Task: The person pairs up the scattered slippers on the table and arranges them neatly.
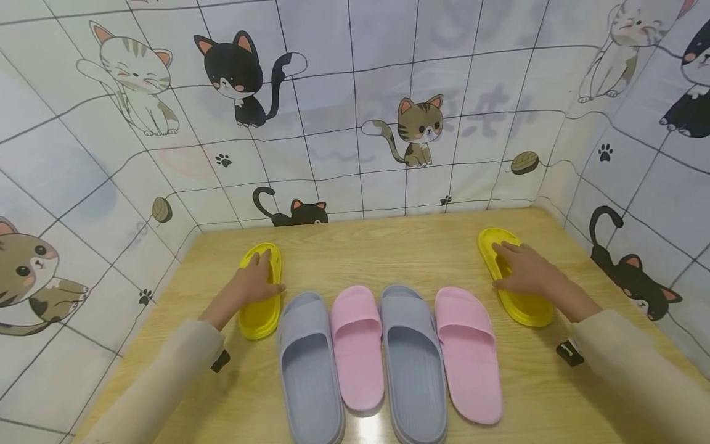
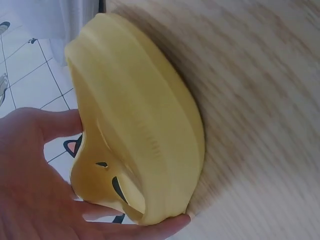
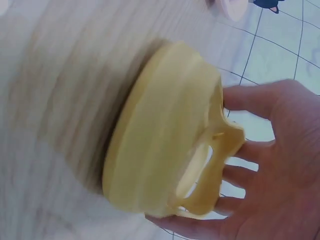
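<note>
Our left hand (image 1: pixel 252 283) grips one yellow slipper (image 1: pixel 261 290). Our right hand (image 1: pixel 524 271) grips the other yellow slipper (image 1: pixel 518 287), fingers curled round both.

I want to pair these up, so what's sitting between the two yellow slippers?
In the head view, four slippers lie side by side between the left yellow slipper and right yellow slipper: grey, pink, grey, pink.

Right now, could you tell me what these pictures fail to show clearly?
- Head view: the left hand and right hand cover the yellow slippers' straps; the grip is unclear.
- Head view: the grey slippers' heels are cut off by the bottom edge.
- Wrist views: the table is motion-blurred.
</note>
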The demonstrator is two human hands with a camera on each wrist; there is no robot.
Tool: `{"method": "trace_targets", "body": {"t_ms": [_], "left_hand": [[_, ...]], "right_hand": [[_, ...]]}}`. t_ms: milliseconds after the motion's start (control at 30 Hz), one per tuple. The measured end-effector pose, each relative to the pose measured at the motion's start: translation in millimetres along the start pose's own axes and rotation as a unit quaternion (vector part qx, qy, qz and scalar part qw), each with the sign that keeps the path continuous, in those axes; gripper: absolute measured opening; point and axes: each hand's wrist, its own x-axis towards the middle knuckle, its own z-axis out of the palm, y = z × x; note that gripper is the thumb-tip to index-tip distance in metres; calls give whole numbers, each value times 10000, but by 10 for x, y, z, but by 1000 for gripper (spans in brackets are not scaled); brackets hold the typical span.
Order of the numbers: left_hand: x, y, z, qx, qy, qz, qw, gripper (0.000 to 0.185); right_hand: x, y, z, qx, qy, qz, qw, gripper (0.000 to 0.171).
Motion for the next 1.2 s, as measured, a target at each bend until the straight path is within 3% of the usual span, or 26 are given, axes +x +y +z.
{"method": "trace_targets", "body": {"t_ms": [200, 367, 667, 933, 1200], "left_hand": [[32, -13, -8, -163, 220, -113, 9996, 97], [79, -57, -4, -2, 337, -60, 9994, 91], [82, -74, 26, -122, 573, -262, 9979, 91], [143, -121, 27, -359, 345, -374, 9981, 103], [186, -152, 42, -446, 686, -209, 9964, 97]], "right_hand": [[52, 15, -11, 172, -78, 283, 9994, 89], [133, 60, -42, 449, -29, 307, 9985, 91], [253, 120, -41, 853, -3, 240, 9961, 74], [355, 167, -28, 772, 95, 631, 9950, 75], [358, 226, -24, 1254, 16, 1143, 9855, 77]]}}
